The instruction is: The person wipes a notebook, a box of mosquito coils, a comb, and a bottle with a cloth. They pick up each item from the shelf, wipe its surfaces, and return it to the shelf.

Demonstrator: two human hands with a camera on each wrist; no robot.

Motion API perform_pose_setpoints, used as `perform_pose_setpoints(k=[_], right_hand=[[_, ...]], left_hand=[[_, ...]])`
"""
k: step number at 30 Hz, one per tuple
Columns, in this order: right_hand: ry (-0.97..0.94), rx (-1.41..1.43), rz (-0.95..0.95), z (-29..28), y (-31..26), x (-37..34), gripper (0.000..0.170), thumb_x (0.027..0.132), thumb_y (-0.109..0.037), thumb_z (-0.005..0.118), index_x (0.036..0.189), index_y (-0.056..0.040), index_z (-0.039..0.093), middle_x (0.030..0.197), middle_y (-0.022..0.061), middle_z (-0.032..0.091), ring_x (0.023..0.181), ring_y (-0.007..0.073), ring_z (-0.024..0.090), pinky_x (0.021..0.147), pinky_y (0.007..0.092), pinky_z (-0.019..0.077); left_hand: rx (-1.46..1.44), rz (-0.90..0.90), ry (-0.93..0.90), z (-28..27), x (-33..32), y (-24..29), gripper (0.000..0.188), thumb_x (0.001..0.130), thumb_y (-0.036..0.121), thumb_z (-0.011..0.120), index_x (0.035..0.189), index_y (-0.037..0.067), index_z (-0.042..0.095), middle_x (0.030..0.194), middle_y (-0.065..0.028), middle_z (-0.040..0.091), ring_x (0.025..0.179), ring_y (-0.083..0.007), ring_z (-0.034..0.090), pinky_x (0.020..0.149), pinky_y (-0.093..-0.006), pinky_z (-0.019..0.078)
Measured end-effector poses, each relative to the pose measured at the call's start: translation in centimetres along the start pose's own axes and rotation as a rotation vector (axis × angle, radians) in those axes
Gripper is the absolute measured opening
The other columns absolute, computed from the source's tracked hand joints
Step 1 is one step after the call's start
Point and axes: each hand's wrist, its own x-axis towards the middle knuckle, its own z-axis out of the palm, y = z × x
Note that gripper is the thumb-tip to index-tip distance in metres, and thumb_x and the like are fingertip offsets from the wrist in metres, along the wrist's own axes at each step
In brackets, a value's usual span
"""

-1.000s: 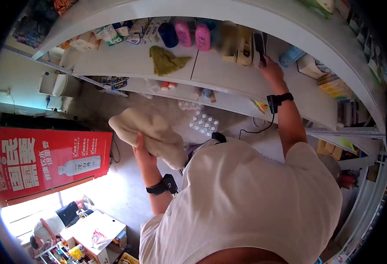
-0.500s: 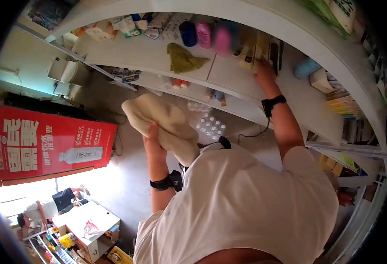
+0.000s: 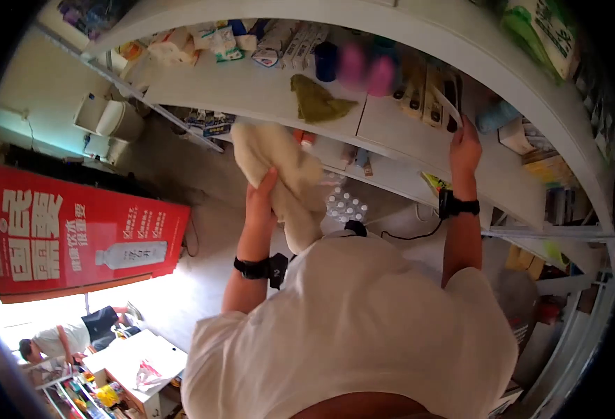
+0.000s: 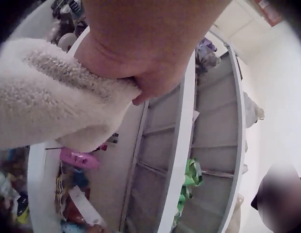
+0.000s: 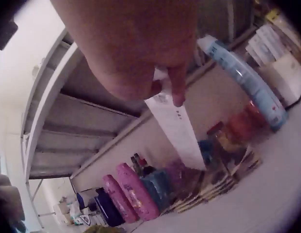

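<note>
My left hand (image 3: 264, 192) grips a cream fleecy cloth (image 3: 286, 157), bunched and hanging in folds in front of the shelf edge. The cloth's shaggy pile (image 4: 58, 73) shows in the left wrist view. Over the shelf, my right hand (image 3: 466, 148) pinches one end of a narrow, flat white packet (image 5: 177, 128) with small dark print. It tilts down towards a row of flat packs (image 3: 419, 105) standing on the shelf. In the right wrist view, the packet's lower end overlaps those packs (image 5: 208, 189).
Pink bottles (image 5: 136, 191) and a dark blue container (image 3: 326, 61) stand left of the packs. An olive cloth (image 3: 319, 100) lies near the shelf's front edge. Right of my right hand is a blue pack (image 3: 497, 117). Bottled water (image 3: 346, 206) sits low beneath the shelves.
My left hand has lifted the cream cloth up and right, closer to the shelf. My right hand has gone from a dark flat item to the packs, and now holds the white packet.
</note>
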Motion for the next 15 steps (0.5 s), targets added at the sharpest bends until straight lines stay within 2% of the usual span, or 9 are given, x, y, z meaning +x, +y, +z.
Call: perform_pose_setpoints(k=[1,4,7,9,11,12,13,15], right_hand=[[0.013,0.002,0.018,-1.1,-1.0,-0.4,0.041,0.088,0.001,0.054,0.127,-0.0087,0.060,0.118,0.0182,0.064,0.096,0.0340,0.066,0.079,0.0389,0.0548],[0.130,0.053,-0.124,-4.8,-4.2,-2.6,0.040,0.088,0.003,0.053,0.127,-0.0067,0.060,0.118,0.0170,0.065,0.099,0.0326,0.066,0.081,0.0359,0.0543],[0.138,0.149,-0.155,-8.3,-9.3,-5.4,0.038,0.088,0.004,0.050,0.123,-0.0043,0.062,0.119,0.0148,0.065,0.105,0.0303,0.065,0.087,0.0354,0.0524],[0.122,0.135,-0.261,-9.6,-12.5,-7.8,0.038,0.086,0.006,0.052,0.121,-0.0045,0.063,0.120,0.0159,0.065,0.107,0.0299,0.064,0.090,0.0359,0.0520],[0.048,0.181,-0.411,-10.2,-16.1,-9.9,0.038,0.084,0.008,0.053,0.118,-0.0060,0.065,0.117,0.0165,0.066,0.108,0.0299,0.064,0.091,0.0359,0.0522],[-0.051,0.250,-0.494,-10.3,-17.4,-10.9,0.037,0.083,0.005,0.056,0.117,-0.0054,0.065,0.119,0.0155,0.065,0.109,0.0310,0.063,0.092,0.0365,0.0525],[-0.145,0.321,-0.572,-10.3,-18.4,-11.5,0.035,0.083,0.002,0.060,0.117,-0.0049,0.065,0.120,0.0145,0.064,0.111,0.0321,0.063,0.093,0.0371,0.0527],[-0.307,0.345,-0.590,-10.4,-20.0,-12.2,0.038,0.080,0.003,0.059,0.117,-0.0051,0.065,0.124,0.0142,0.060,0.115,0.0328,0.060,0.094,0.0379,0.0520]], left_hand=[[0.016,-0.030,-0.030,-0.2,0.6,0.0,0.049,0.094,0.014,0.059,0.138,0.001,0.041,0.128,-0.0132,0.055,0.115,-0.0273,0.057,0.095,-0.0392,0.0493],[0.037,-0.107,-0.107,0.2,1.7,0.2,0.048,0.095,0.016,0.058,0.137,0.002,0.042,0.126,-0.0138,0.056,0.113,-0.0270,0.058,0.092,-0.0390,0.0508],[-0.003,-0.249,-0.181,0.6,3.3,-0.4,0.048,0.095,0.019,0.058,0.137,0.002,0.042,0.127,-0.0140,0.056,0.114,-0.0270,0.058,0.093,-0.0396,0.0504],[-0.088,-0.335,-0.242,1.7,4.3,-0.7,0.048,0.096,0.022,0.059,0.137,0.003,0.042,0.127,-0.0139,0.056,0.115,-0.0273,0.057,0.095,-0.0406,0.0499],[-0.296,-0.444,-0.309,3.4,4.7,-0.6,0.048,0.096,0.024,0.058,0.136,0.003,0.042,0.126,-0.0136,0.057,0.115,-0.0280,0.058,0.096,-0.0420,0.0495],[-0.396,-0.505,-0.343,4.2,4.6,-0.8,0.048,0.096,0.025,0.058,0.136,0.004,0.042,0.125,-0.0135,0.057,0.115,-0.0283,0.058,0.097,-0.0427,0.0493],[-0.433,-0.497,-0.381,4.7,4.4,-1.0,0.047,0.096,0.026,0.058,0.135,0.004,0.043,0.124,-0.0135,0.058,0.113,-0.0286,0.058,0.096,-0.0433,0.0495],[-0.497,-0.476,-0.465,5.7,4.5,-1.3,0.046,0.096,0.027,0.057,0.134,0.004,0.044,0.122,-0.0136,0.058,0.111,-0.0293,0.059,0.095,-0.0446,0.0499]])
